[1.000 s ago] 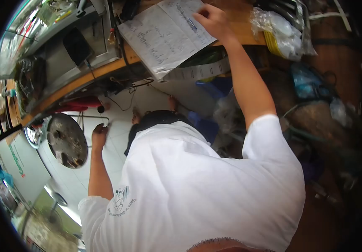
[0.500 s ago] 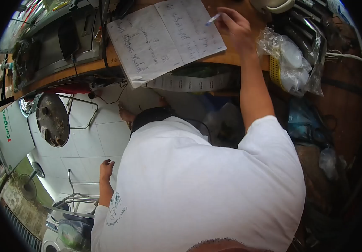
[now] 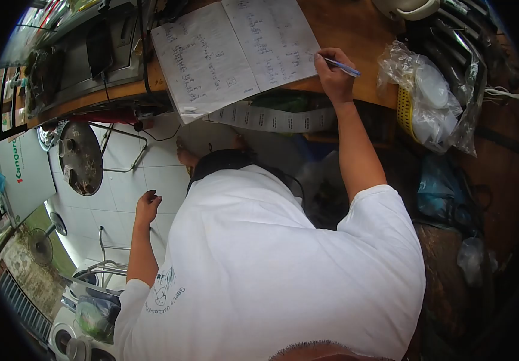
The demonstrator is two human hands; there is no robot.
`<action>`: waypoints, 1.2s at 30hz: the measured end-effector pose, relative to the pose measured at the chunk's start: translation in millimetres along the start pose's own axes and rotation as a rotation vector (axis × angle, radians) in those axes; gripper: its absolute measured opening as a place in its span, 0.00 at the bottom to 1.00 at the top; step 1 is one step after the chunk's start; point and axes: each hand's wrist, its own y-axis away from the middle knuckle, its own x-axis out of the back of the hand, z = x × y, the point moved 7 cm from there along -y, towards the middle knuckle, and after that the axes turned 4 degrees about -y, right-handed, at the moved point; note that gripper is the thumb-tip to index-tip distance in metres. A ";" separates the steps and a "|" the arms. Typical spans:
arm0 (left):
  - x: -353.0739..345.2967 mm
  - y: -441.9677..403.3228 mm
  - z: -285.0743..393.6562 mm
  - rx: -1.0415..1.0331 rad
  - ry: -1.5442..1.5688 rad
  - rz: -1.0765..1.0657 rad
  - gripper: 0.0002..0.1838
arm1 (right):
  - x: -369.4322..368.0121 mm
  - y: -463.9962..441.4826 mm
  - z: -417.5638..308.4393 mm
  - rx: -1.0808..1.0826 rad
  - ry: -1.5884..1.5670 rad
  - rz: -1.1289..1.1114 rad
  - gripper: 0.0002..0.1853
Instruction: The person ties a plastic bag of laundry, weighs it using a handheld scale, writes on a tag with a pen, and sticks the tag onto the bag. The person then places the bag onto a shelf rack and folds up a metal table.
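An open notebook (image 3: 235, 57) with handwritten lines on both pages lies on the wooden table. At its right edge my right hand (image 3: 335, 75) grips a blue-and-white pen (image 3: 345, 67), which sticks out to the right of the fingers. The fingertips are at the margin of the right page; the pen's writing tip is hard to make out. My left hand (image 3: 147, 208) hangs beside my body over the tiled floor, its fingers loosely bent and a little apart, with nothing visible in it.
A yellow basket (image 3: 405, 114) with plastic-wrapped white items stands at the table's right. A gas stove (image 3: 115, 45) lies to the left. Below it are a round dark stool (image 3: 81, 159), a Kangaroo-labelled box (image 3: 30, 174) and a fan (image 3: 41, 245).
My right hand has come down from above the page to its right edge, and the pen now points rightward from the fingers. My left hand has risen slightly beside my body.
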 end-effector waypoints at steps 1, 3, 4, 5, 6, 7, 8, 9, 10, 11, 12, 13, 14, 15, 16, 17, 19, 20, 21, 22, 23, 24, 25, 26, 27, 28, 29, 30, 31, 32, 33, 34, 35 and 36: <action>-0.2 -1.0 -2.1 0.022 -0.022 -0.028 0.26 | -1.3 -0.5 -2.6 0.067 0.060 -0.004 0.05; 3.8 -0.6 -6.8 0.042 -0.033 -0.017 0.26 | 0.5 0.6 -2.8 0.076 0.027 0.047 0.05; 5.4 1.0 -11.3 0.062 -0.041 -0.007 0.26 | 3.1 2.4 -4.0 0.086 -0.005 0.096 0.04; 5.5 2.5 -14.1 0.064 -0.043 -0.007 0.26 | 4.1 3.6 -3.0 0.083 -0.006 0.096 0.04; 4.9 3.3 -17.6 0.080 -0.064 -0.012 0.26 | 4.6 3.8 -4.3 0.113 0.022 0.079 0.03; 3.5 3.7 -23.8 0.097 -0.085 -0.018 0.26 | 4.3 4.2 -6.0 0.142 0.051 0.062 0.03; 1.3 3.5 -28.5 0.097 -0.084 -0.019 0.26 | 3.8 4.0 -6.3 0.142 0.052 0.061 0.03; -2.0 2.7 -33.8 0.112 -0.076 -0.022 0.26 | 2.6 3.6 -8.9 0.161 0.067 0.062 0.03; -4.5 2.8 -35.4 0.127 -0.067 -0.027 0.26 | 2.0 3.8 -11.4 0.180 0.083 0.062 0.03; -7.0 2.6 -35.9 0.126 -0.065 -0.029 0.26 | 1.9 2.9 -12.4 0.180 0.086 0.060 0.03; -8.6 2.2 -35.0 0.110 -0.056 -0.010 0.27 | 0.2 1.5 -15.4 0.213 0.134 0.051 0.03; -8.8 4.0 -32.2 0.095 -0.047 0.009 0.27 | -2.1 1.8 -17.6 0.244 0.181 0.041 0.02; -8.5 5.1 -31.0 0.097 -0.047 0.006 0.27 | -2.8 3.2 -17.8 0.241 0.182 0.039 0.02; -10.1 4.3 -29.1 0.106 -0.048 -0.011 0.27 | -3.4 2.6 -18.6 0.241 0.190 0.033 0.02; -12.2 3.9 -23.1 0.114 -0.046 -0.026 0.26 | -4.2 -0.2 -20.1 0.244 0.198 0.025 0.02; -12.3 3.4 -16.3 0.113 -0.037 -0.024 0.26 | -5.0 -1.8 -21.1 0.252 0.199 0.020 0.02; -9.8 2.5 -6.8 0.092 -0.036 0.000 0.26 | -8.4 -0.2 -25.0 0.308 0.258 0.014 0.02; -11.4 0.4 -11.2 0.094 -0.033 0.000 0.26 | -10.3 -0.5 -28.4 0.316 0.274 0.003 0.01; -13.5 -2.5 -14.8 0.078 0.009 0.001 0.27 | -11.6 0.6 -27.9 0.316 0.275 0.000 0.01; -15.2 -4.2 -11.6 0.060 0.054 0.003 0.27 | -12.4 1.2 -27.6 0.332 0.287 0.004 0.01; -16.1 -4.4 -10.1 0.059 0.062 0.002 0.27 | -12.4 0.4 -28.0 0.352 0.299 0.007 0.01; -14.8 -4.1 -9.9 0.062 0.020 -0.005 0.27 | -11.2 0.0 -28.8 0.358 0.300 0.002 0.01; -14.6 -3.9 -10.6 0.067 -0.023 -0.010 0.27 | -10.7 0.8 -28.8 0.345 0.313 -0.023 0.01; -14.9 -4.4 -12.1 0.069 -0.020 -0.008 0.27 | -12.4 1.1 -28.1 0.330 0.324 -0.046 0.01; -13.5 -4.8 -12.7 0.063 -0.014 0.001 0.27 | -14.1 0.8 -27.7 0.329 0.322 -0.047 0.01; -12.0 -5.2 -14.9 0.056 -0.010 0.008 0.27 | -12.9 0.8 -27.4 0.322 0.312 -0.019 0.01; -10.7 -5.8 -17.0 0.054 -0.011 0.007 0.27 | -10.6 0.6 -27.9 0.317 0.303 0.010 0.01; -10.1 -6.5 -19.9 0.069 -0.023 -0.001 0.27 | -9.6 0.9 -27.7 0.320 0.304 0.011 0.01; -9.0 -6.9 -21.2 0.085 -0.035 -0.007 0.27 | -7.4 1.1 -24.8 0.295 0.273 0.026 0.01; -7.4 -7.1 -21.5 0.086 -0.035 -0.002 0.27 | -6.4 0.9 -22.4 0.268 0.240 0.042 0.01; -6.0 -6.3 -22.2 0.085 -0.027 0.000 0.27 | -7.7 0.4 -22.1 0.268 0.237 0.043 0.01; -4.7 -5.2 -20.3 0.083 -0.020 0.001 0.27 | -10.6 0.0 -24.7 0.307 0.273 0.022 0.01; -3.6 -3.6 -18.4 0.082 -0.021 0.001 0.27 | -12.4 0.7 -27.5 0.346 0.311 0.001 0.01; -2.5 -2.2 -16.8 0.085 -0.029 -0.005 0.27 | -10.5 2.4 -28.0 0.346 0.312 0.002 0.01</action>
